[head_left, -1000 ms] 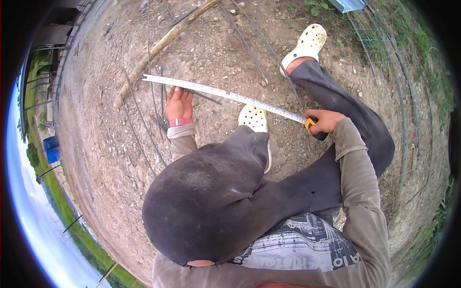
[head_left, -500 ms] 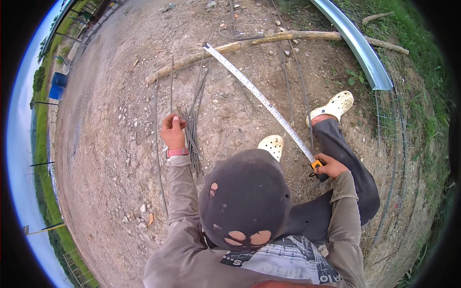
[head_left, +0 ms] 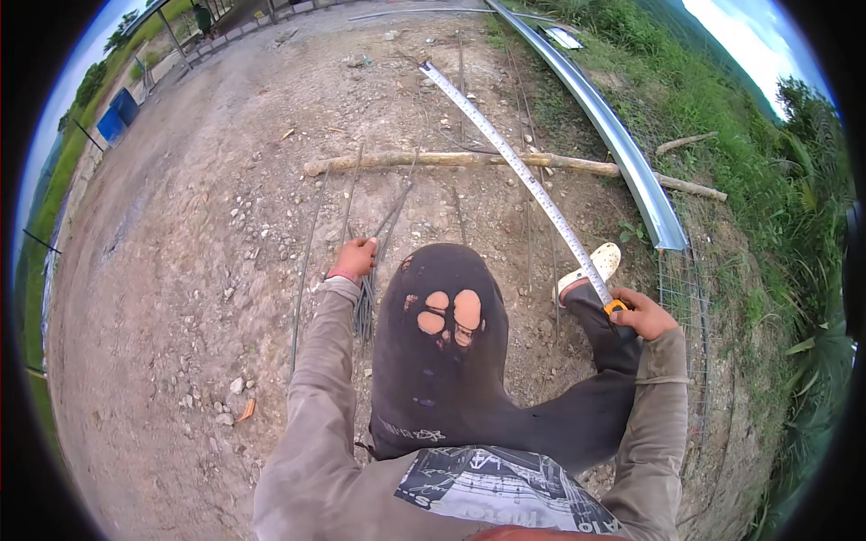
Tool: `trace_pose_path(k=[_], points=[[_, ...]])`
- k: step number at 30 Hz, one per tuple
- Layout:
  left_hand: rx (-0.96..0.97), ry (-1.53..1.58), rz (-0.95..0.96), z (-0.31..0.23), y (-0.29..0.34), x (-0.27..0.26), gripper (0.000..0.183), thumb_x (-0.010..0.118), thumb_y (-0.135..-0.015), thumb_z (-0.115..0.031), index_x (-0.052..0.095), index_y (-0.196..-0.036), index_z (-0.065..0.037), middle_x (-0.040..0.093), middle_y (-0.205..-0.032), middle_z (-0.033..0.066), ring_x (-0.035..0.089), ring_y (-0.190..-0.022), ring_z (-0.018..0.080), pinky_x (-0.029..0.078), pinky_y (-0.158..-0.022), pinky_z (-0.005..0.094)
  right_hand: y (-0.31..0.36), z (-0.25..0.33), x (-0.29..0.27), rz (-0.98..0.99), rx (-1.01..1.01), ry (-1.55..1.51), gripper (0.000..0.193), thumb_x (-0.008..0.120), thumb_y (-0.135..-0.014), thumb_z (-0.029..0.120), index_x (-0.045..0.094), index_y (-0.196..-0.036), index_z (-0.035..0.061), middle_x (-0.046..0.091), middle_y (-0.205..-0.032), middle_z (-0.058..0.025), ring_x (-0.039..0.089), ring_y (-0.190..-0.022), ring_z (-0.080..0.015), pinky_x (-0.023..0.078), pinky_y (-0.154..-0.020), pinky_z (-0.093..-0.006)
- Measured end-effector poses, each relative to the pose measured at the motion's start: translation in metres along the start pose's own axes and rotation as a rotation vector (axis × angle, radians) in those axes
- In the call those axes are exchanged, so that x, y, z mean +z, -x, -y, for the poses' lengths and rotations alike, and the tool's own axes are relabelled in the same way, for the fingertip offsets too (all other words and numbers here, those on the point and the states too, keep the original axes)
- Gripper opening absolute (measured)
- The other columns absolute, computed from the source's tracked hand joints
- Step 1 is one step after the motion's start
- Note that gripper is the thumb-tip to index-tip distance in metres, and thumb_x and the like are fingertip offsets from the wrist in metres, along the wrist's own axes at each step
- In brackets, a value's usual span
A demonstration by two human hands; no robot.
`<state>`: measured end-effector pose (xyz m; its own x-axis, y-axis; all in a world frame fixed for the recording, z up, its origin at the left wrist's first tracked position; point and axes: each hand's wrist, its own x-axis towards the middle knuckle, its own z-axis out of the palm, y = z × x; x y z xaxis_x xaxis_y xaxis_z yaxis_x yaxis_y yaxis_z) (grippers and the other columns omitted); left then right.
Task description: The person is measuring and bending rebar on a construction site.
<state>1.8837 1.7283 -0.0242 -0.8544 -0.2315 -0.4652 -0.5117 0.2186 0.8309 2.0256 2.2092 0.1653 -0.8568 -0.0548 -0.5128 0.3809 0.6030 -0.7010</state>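
My right hand [head_left: 642, 314] is closed around the yellow and black case of a tape measure [head_left: 615, 307]. Its white blade [head_left: 519, 167] stretches out far to the upper left, passing over a long branch, with its hooked end beyond the branch. My left hand [head_left: 359, 257] is closed beside a bundle of thin dark metal rods [head_left: 364, 311] on the ground. The fingertips meet the rods' upper part, but whether a rod is between them I cannot make out. My bent knee in torn dark trousers [head_left: 442, 361] rises between both hands.
The branch [head_left: 469, 160] lies across the stony ground, with loose rods [head_left: 311, 261] near it. A long metal channel [head_left: 613, 144] runs along the right, beside wire mesh [head_left: 690, 298] and grass. My light clog [head_left: 595, 270] stands near the tape. Blue barrels [head_left: 117, 115] stand far left.
The view has tilted up. The tape's end now reaches farther past the branch, with the case still in my right hand. My left hand has come closer to the rod bundle.
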Motion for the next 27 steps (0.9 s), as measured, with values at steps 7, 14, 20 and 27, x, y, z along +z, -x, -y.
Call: trace_pose_path(k=[7, 14, 20, 27], points=[[0.377, 0.127, 0.333, 0.146, -0.184, -0.052, 0.033, 0.049, -0.088, -0.025, 0.062, -0.106, -0.001, 0.065, -0.099, 0.0169, 0.062, -0.097, 0.0272, 0.048, -0.076, 0.0315, -0.001, 0.061, -0.014, 0.04, -0.134, 0.113, 0.05, 0.067, -0.072, 0.019, 0.053, -0.115, -0.0002, 0.059, -0.102, -0.0127, 0.056, -0.093, -0.0199, 0.042, -0.085, -0.0291], [0.245, -0.43, 0.187, 0.067, -0.046, -0.074, 0.025, 0.049, -0.089, -0.015, 0.061, -0.105, -0.001, 0.055, -0.067, 0.0063, 0.051, -0.056, 0.019, 0.042, -0.049, 0.0334, 0.008, 0.076, -0.049, -0.097, -0.063, 0.255, 0.049, 0.066, -0.07, 0.023, 0.054, -0.113, 0.0016, 0.061, -0.098, -0.0148, 0.057, -0.09, -0.0206, 0.043, -0.08, -0.0297], [-0.082, 0.061, -0.078, 0.035, 0.074, -0.209, 0.025, 0.055, -0.084, -0.011, 0.056, -0.107, 0.0, 0.043, -0.055, 0.0004, 0.041, -0.04, 0.0109, 0.035, -0.037, 0.0294, -0.074, 0.117, -0.025, 0.038, -0.281, 0.318, 0.051, 0.065, -0.069, 0.024, 0.054, -0.114, 0.0012, 0.06, -0.099, -0.0165, 0.057, -0.091, -0.0231, 0.043, -0.082, -0.0308], [0.132, 0.155, -0.235, -0.006, 0.152, -0.278, 0.021, 0.056, -0.084, -0.01, 0.056, -0.103, -0.002, 0.051, -0.061, 0.0026, 0.051, -0.046, 0.0131, 0.043, -0.042, 0.029, -0.146, 0.196, 0.02, 0.22, -0.467, 0.313, 0.053, 0.067, -0.07, 0.02, 0.052, -0.118, 0.0021, 0.059, -0.098, -0.0131, 0.056, -0.089, -0.019, 0.043, -0.08, -0.0295]])
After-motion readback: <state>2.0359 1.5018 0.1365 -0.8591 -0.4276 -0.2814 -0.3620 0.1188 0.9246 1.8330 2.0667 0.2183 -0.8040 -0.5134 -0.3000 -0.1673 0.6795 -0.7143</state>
